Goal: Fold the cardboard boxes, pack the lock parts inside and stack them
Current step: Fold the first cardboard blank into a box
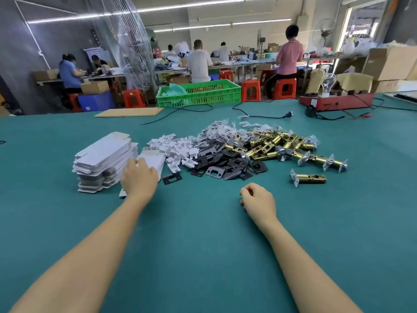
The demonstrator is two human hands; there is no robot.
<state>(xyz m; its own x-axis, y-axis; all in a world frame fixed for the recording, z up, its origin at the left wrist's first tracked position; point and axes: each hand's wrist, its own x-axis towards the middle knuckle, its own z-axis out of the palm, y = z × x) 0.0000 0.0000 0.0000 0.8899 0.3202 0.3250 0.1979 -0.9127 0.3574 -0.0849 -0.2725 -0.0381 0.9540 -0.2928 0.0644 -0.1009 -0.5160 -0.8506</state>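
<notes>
Our left hand (pixel 138 177) lies knuckles-up on a flat white box blank (pixel 151 162), the fingers curled down over its far edge; we cannot tell whether they actually grip the card or only rest on it. That blank leans against the stack of flat cardboard boxes (pixel 105 160) just to its left — thin, die-cut sheets with notched tabs, white on the faces and grey along the stacked edges. Our right hand (pixel 258 201) rests on the table (pixel 203 245) well apart from every part, its fingers loosely curled under and holding nothing.

The table is covered in a teal mat with a fine, matte weave. Beyond the hands the lock parts lie in one long heap. Small white plastic pieces (pixel 173 149), blocky and angular, lie nearest the boxes. Next come black strike plates (pixel 225 163), flat stamped metal with rounded corners and cut-out openings; one black plate (pixel 172 178) lies alone just right of our left hand. Behind them sit small clear bags (pixel 220 132), crinkled and shiny. To the right are brass latch bolts (pixel 277 143), cylindrical and polished, with silvery end plates — one single latch (pixel 309 178) lies by itself, nearer our right hand. A green plastic crate (pixel 199 92) with latticed walls stands at the table's far edge.
</notes>
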